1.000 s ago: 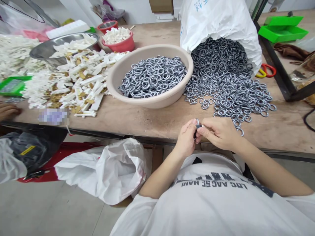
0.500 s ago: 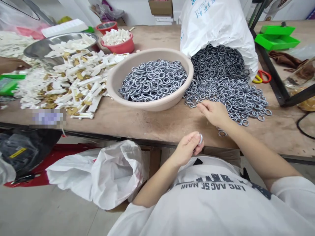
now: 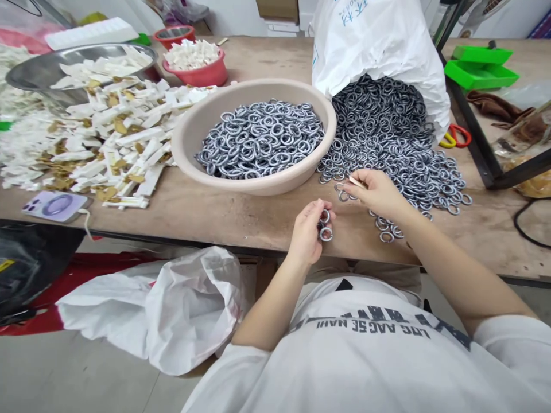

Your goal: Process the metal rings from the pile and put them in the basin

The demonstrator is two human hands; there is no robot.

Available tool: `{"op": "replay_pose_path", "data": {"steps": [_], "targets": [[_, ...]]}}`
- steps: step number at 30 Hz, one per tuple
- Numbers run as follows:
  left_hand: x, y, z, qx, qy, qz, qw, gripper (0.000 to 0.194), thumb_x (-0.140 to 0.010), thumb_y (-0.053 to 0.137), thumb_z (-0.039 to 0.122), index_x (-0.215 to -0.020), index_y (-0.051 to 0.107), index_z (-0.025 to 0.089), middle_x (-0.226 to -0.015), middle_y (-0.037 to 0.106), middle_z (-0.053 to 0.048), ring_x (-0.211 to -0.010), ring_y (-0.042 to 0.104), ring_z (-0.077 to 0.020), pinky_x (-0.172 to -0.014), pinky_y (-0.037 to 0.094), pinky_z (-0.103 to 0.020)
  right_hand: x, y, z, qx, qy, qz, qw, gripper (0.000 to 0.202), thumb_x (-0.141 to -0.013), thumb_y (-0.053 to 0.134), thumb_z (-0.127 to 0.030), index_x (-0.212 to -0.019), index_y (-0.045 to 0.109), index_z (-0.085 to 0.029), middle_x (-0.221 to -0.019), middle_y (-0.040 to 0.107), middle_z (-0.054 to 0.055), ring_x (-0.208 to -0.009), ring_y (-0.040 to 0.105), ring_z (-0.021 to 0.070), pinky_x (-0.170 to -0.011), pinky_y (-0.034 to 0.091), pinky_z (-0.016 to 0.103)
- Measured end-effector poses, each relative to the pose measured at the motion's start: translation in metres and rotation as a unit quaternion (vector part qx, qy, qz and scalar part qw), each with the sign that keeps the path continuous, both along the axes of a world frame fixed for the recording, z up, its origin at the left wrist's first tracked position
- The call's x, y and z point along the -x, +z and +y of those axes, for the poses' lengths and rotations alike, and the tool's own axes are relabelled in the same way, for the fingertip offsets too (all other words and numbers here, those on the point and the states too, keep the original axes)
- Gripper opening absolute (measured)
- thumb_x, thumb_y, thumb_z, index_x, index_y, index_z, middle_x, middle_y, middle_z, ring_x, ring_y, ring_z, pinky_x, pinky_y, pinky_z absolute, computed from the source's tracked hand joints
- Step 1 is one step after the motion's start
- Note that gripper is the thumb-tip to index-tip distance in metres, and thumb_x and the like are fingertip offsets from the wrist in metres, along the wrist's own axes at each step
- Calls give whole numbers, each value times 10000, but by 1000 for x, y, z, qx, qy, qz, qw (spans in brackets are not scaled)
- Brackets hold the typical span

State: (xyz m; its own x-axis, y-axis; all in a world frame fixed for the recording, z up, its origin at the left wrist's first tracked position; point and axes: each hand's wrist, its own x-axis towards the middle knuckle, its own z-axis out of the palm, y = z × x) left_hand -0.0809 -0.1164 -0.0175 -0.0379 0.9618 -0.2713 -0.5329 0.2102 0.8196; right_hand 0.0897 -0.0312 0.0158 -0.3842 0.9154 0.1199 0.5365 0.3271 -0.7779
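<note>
My left hand is closed over the table's front edge, with a couple of grey metal rings showing at its fingertips. The rest of its grip is hidden. To the right, my right hand pinches a thin, pale stick-like piece between thumb and fingers. It hovers at the near side of a spread heap of the same rings, with a few loose ones just under it. The heap spills from a white plastic sack lying on its side. Left of the heap, a beige basin holds many more rings.
White and brown pieces lie piled on the left, beside a steel bowl and a red bowl. A phone with a cable lies near the front edge. Scissors, green trays and a black metal frame stand right.
My left hand has moved up and left, and more of its rings show. My right hand now shows a pale piece. The other person's hand at far left has left the view.
</note>
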Motion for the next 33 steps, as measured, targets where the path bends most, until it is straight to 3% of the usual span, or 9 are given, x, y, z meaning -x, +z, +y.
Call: {"op": "replay_pose_path", "data": {"steps": [4,8,10,13,19,24,27,30,33], "targets": [[-20,4,2,15,-38,-36,999,451,-774,732,572,-928,574,178,-659,504,60,-428,391,-18,-372,226,-146,2,-6,-35,131,-5,251,959,321,-858,681,-509,-849,626,-192,-764,614,-11,-533,464,81,-502,376,236],[-28,-1,11,4,4,-44,999,479,-777,692,636,-893,541,196,-630,445,77,-418,347,-17,-379,209,-148,15,-28,-44,117,-59,352,927,307,-824,728,-499,-854,636,-207,-778,600,-16,-580,494,88,-512,446,223],[-28,-7,17,-24,33,-14,999,469,-782,688,632,-900,558,197,-641,462,71,-433,364,-22,-387,230,-155,21,-38,-39,98,-69,361,925,297,-828,727,-491,-849,646,-206,-787,604,-9,-617,507,97,-510,457,217],[-26,-15,25,-73,29,38,996,435,-782,713,586,-929,610,189,-692,502,58,-454,377,-20,-395,243,-165,23,-46,-32,89,-67,363,925,290,-830,725,-484,-850,652,-203,-803,616,-2,-640,517,103,-493,451,209],[-27,-21,27,-98,42,63,992,395,-806,689,574,-868,580,199,-692,516,59,-465,396,-31,-403,271,-166,20,-47,-34,116,-39,339,933,330,-765,780,-487,-862,652,-199,-749,596,-17,-631,526,107,-516,460,221],[-28,-20,24,-98,10,73,993,423,-826,647,605,-825,533,198,-653,497,62,-456,417,-38,-394,286,-165,14,-44,-36,86,-28,335,938,371,-719,831,-434,-959,642,-224,-836,643,-14,-736,587,130,-699,514,274],[-28,-19,22,-103,-22,48,993,404,-832,658,577,-819,526,195,-629,490,65,-434,399,-39,-375,275,-170,12,-43,-34,90,-1,334,938,358,-741,819,-439,-992,675,-228,-852,660,-7,-737,599,137,-713,509,285],[-29,-19,17,-108,-44,30,993,411,-828,666,565,-781,513,187,-624,523,48,-443,411,-45,-374,277,-169,11,-41,-33,91,19,319,943,296,-802,758,-478,-903,664,-216,-727,621,-22,-636,565,131,-644,476,284],[-29,-16,10,-115,-55,13,992,408,-849,646,547,-749,493,183,-619,534,37,-438,404,-44,-376,268,-170,8,-36,-38,40,3,279,959,292,-891,652,-497,-836,616,-213,-653,565,-32,-605,519,128,-631,431,280]]}}
